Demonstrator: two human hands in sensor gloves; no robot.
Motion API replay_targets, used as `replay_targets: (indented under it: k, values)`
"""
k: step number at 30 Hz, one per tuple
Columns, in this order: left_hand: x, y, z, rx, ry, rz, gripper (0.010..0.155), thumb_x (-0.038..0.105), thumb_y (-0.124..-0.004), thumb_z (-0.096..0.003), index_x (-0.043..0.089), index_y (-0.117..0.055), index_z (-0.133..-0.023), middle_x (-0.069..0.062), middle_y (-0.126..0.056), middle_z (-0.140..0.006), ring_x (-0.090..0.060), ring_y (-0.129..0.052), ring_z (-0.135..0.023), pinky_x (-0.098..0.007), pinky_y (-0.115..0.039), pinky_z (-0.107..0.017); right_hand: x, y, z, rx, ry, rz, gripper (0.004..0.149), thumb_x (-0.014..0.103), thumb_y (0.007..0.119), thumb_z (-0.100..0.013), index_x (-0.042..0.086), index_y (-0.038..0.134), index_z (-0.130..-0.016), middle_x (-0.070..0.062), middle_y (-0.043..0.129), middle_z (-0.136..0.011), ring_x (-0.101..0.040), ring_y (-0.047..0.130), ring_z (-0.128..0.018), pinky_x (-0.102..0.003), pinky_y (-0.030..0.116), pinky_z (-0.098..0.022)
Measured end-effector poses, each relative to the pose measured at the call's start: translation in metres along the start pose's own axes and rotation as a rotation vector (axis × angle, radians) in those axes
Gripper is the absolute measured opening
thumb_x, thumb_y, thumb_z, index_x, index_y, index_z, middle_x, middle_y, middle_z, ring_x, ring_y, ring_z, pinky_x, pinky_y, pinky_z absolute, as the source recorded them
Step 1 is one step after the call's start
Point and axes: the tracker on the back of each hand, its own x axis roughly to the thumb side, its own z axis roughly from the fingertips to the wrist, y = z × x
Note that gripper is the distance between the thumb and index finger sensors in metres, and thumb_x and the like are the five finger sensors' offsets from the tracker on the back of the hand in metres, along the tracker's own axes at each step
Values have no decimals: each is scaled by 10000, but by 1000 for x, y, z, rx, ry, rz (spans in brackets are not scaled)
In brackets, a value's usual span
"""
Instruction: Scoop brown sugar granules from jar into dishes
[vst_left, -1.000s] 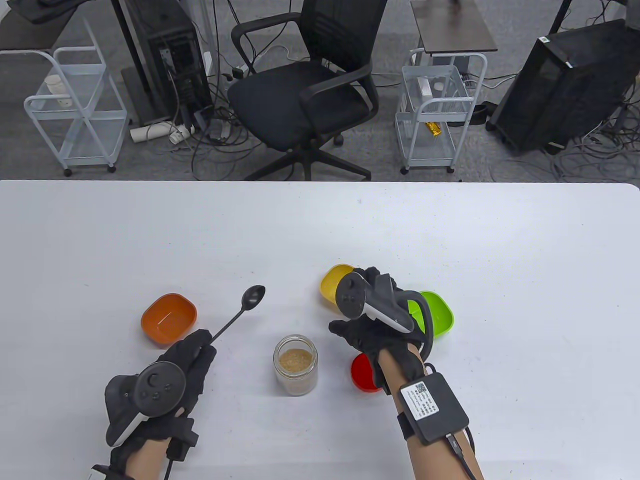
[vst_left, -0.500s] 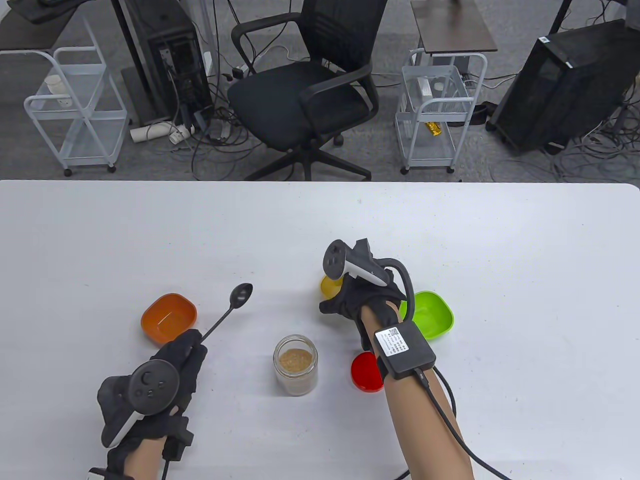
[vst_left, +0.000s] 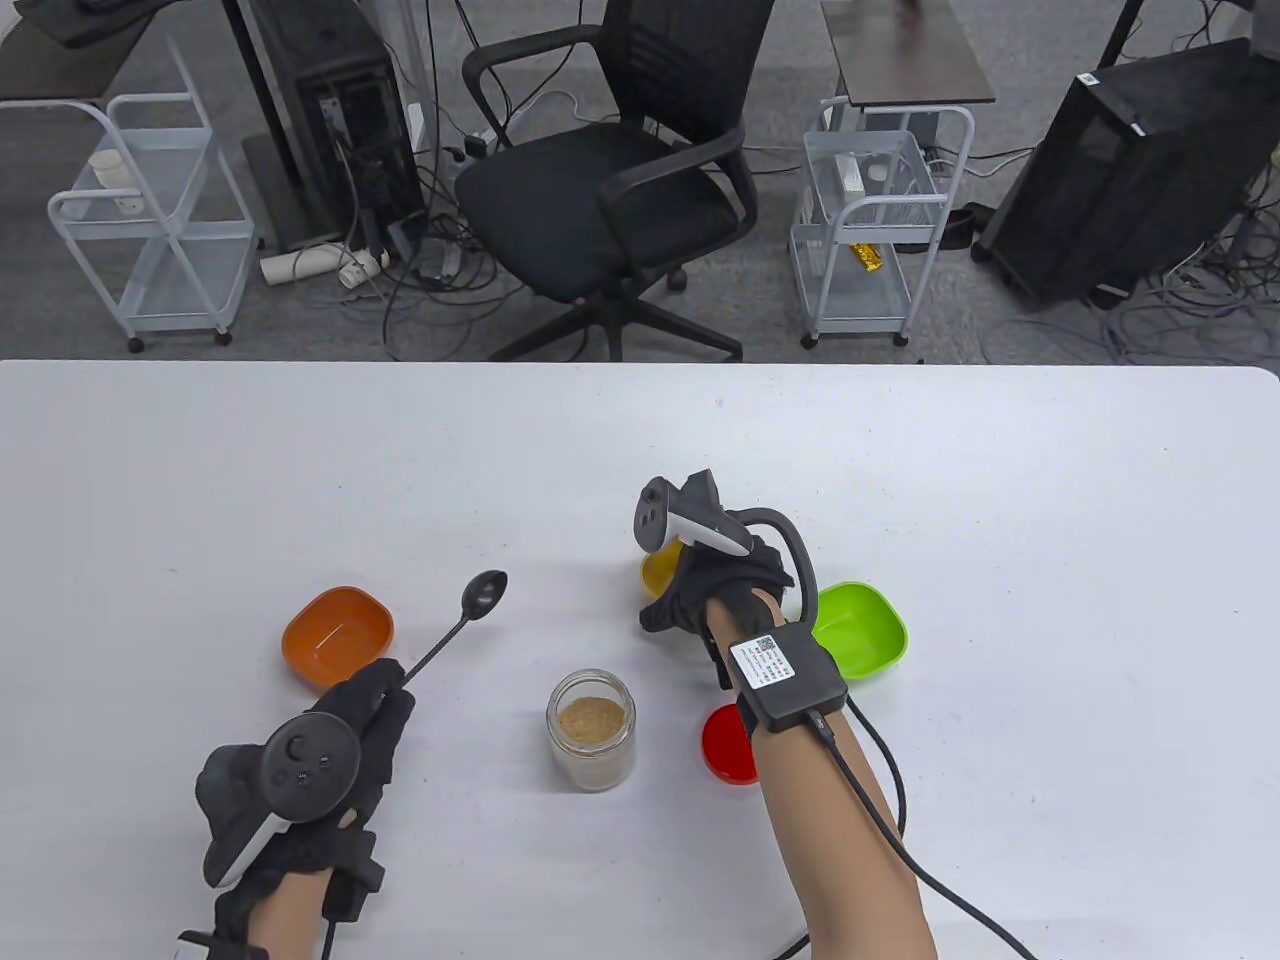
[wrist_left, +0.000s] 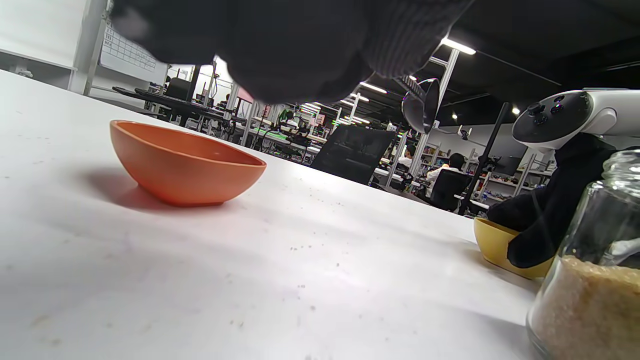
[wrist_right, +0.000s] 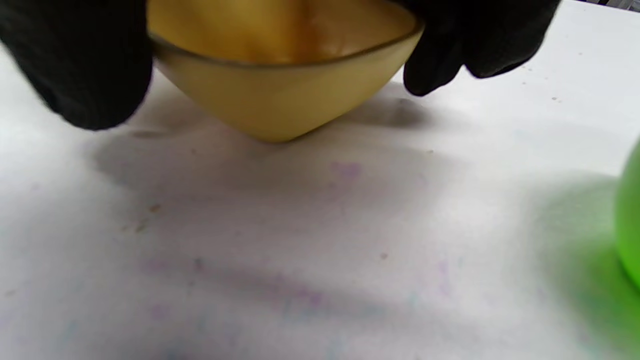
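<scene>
An open glass jar (vst_left: 591, 728) of brown sugar stands at the table's front middle; it also shows in the left wrist view (wrist_left: 595, 270). My left hand (vst_left: 390, 685) holds a black spoon (vst_left: 482, 592) by the handle, its empty bowl raised between the jar and the orange dish (vst_left: 338, 638). My right hand (vst_left: 680, 590) grips the yellow dish (vst_left: 658, 574) on the table. In the right wrist view its fingers (wrist_right: 75, 65) sit on both sides of that dish (wrist_right: 285, 95). The green dish (vst_left: 860, 630) stands just right of it.
A red lid (vst_left: 728, 745) lies right of the jar, partly under my right forearm. The orange dish (wrist_left: 185, 162) looks empty. A black office chair (vst_left: 610, 190) and white carts stand beyond the table's far edge.
My right hand has moved forward from over the red lid and green dish and closed around the yellow dish. My left hand with the spoon has shifted slightly left.
</scene>
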Motion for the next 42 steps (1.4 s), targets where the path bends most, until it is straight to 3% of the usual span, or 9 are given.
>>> replay_targets:
  k: [8,19,31,42]
  values:
    - [0,0,-1,-14,-8,2,442,420,-766,-638,236,-726,-1038,20,-962,-765,-87,-1035,-328,-328,-929,-321,-7,-9,26,-90,-42,-32,1169,678,864,-408,-23,278,-1138,-279,491,-1187,-538,757,-926,-666,657,-711]
    - [2,-5,-3,-38,-16,-3,444,418,-763,-641,228,-724,-1040,18,-958,-765,-82,-1029,-325,-322,-925,-317,-17,-12,100,-209,-92,-32,1153,688,869,-402,-10,330,-1144,-278,520,-1183,-528,771,-898,-661,665,-698]
    - [4,-6,-3,-54,-32,2,453,418,-760,-642,211,-720,-1043,17,-957,-763,-83,-1027,-324,-321,-923,-317,-18,15,169,-269,-115,-58,1148,690,868,-405,-10,341,-1147,-281,535,-1178,-527,769,-895,-662,663,-695]
    - [7,-8,-4,-62,-47,-2,461,413,-765,-640,184,-733,-1039,11,-965,-753,-85,-1029,-312,-324,-925,-305,-21,49,191,-288,-110,-124,1143,692,863,-410,-8,343,-1148,-285,518,-1182,-528,762,-889,-664,657,-691]
